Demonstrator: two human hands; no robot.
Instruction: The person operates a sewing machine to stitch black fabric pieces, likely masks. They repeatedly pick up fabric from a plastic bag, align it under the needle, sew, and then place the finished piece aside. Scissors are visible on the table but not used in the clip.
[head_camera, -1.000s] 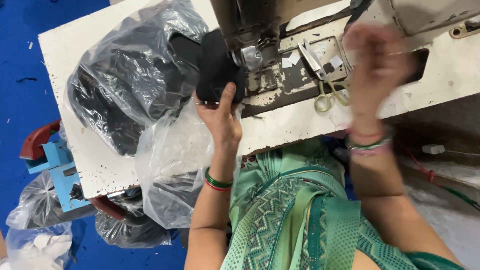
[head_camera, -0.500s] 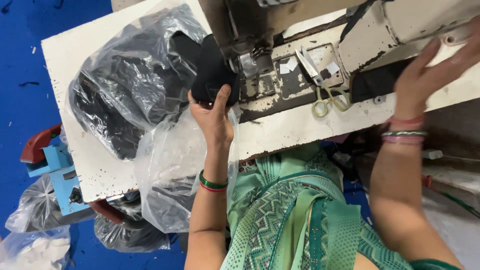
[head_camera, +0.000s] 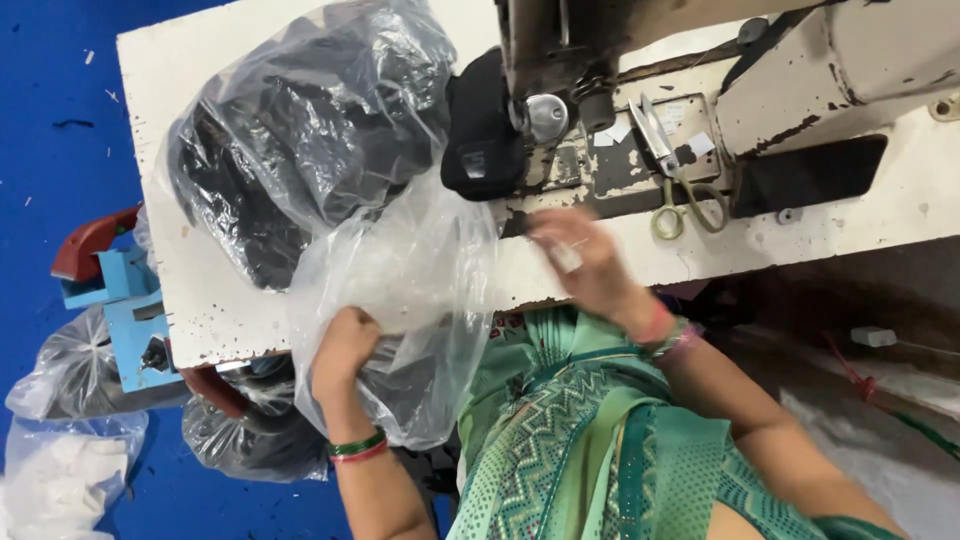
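Tabletop (head_camera: 210, 290) — clear bag (head_camera: 400, 290) hangs lengthwise toward lap.

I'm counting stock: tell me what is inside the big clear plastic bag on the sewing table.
The clear plastic bag holds dark, black fabric pieces, bunched together. Glare and folds in the plastic hide how many pieces there are and what each one is. The left hand grips a second, mostly limp clear bag at the table edge.

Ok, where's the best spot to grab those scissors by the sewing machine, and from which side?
Probably by the yellow-green finger loops of the scissors. They lie flat on the machine bed with the loops pointing toward the table's near edge and the blades toward the machine, so coming in from the near side, where the right hand hovers, looks easiest.
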